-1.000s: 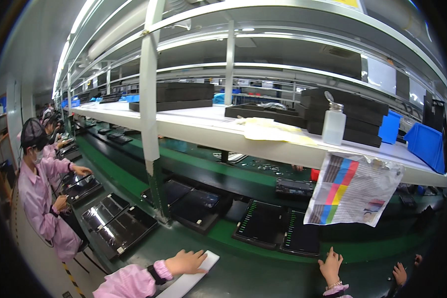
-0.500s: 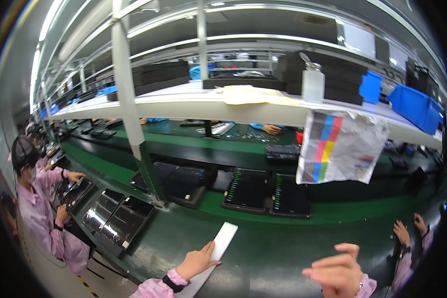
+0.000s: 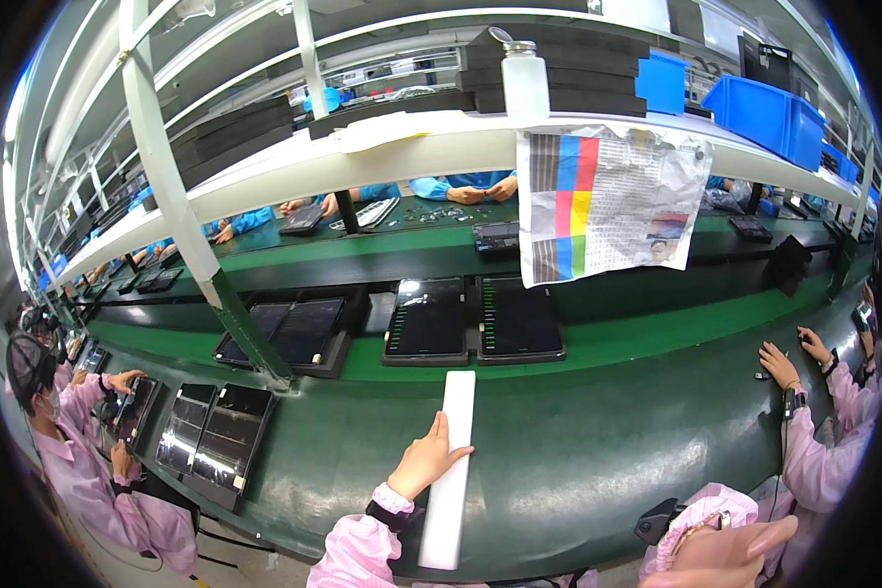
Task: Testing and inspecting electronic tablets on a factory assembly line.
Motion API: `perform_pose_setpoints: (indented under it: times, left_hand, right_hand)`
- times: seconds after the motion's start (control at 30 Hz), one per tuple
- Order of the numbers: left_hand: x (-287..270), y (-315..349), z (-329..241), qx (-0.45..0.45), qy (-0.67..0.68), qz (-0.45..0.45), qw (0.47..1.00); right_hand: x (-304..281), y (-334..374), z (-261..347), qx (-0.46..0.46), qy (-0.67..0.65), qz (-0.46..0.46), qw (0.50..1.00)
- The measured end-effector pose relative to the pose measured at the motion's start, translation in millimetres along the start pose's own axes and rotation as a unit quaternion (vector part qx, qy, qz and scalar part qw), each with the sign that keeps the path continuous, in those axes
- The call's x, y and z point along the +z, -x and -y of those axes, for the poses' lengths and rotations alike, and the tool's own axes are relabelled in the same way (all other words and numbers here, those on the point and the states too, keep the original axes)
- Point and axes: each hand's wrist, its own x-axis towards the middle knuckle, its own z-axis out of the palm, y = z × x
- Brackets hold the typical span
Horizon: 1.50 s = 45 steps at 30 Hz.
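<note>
A long, plain white bar (image 3: 449,490) lies on the green bench in front of me, its far end close to the green strip. My left hand (image 3: 423,459) is closed over its left edge, with the thumb across the top. At the lower right edge, my right hand (image 3: 730,557) is raised near the picture's rim, partly cut off and a little blurred. Its visible fingers stretch out to the right, and nothing shows in them. A dark wristband (image 3: 390,514) circles my left wrist.
Beyond the bar, two black trays hold dark tablet-like panels (image 3: 424,328). More panels (image 3: 227,436) lie at the left by a co-worker (image 3: 64,431). A metal post (image 3: 191,225) rises from the bench. Overhead, a shelf carries a white bottle (image 3: 526,83) and a hanging printed sheet (image 3: 608,211). Co-workers' hands (image 3: 779,365) rest at the right.
My view has turned to the right. The white bar now points straight away from me, still under my left hand. My right hand has dropped toward the lower right rim.
</note>
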Motion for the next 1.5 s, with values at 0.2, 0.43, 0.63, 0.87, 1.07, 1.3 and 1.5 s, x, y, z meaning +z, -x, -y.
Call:
perform_pose_setpoints:
  times: [0.2,0.43,0.63,0.87,1.07,1.3,1.5]
  left_hand:
    - [5,-9,-19,-0.036,0.02,-0.01,0.999]
    - [10,-18,-4,-0.002,0.065,-0.03,0.997]
    - [2,-15,6,0.01,0.223,-0.002,0.975]
    - [-15,-9,20,-0.097,0.496,0.126,0.854]
    - [-4,-9,26,-0.083,0.549,0.093,0.827]
    - [4,-6,14,-0.069,0.581,-0.042,0.81]
    - [13,-1,6,-0.071,0.507,-0.117,0.851]
  right_hand:
    - [5,2,9,0.101,0.032,-0.032,0.994]
    - [33,55,2,0.48,-0.202,-0.016,0.853]
    - [132,198,-48,0.635,-0.546,-0.422,0.346]
    - [160,278,-60,0.695,-0.478,-0.343,0.414]
    - [158,291,-60,0.743,-0.444,-0.262,0.426]
    - [167,294,-53,0.728,-0.392,-0.167,0.536]
    - [175,294,-49,0.764,-0.277,-0.053,0.581]
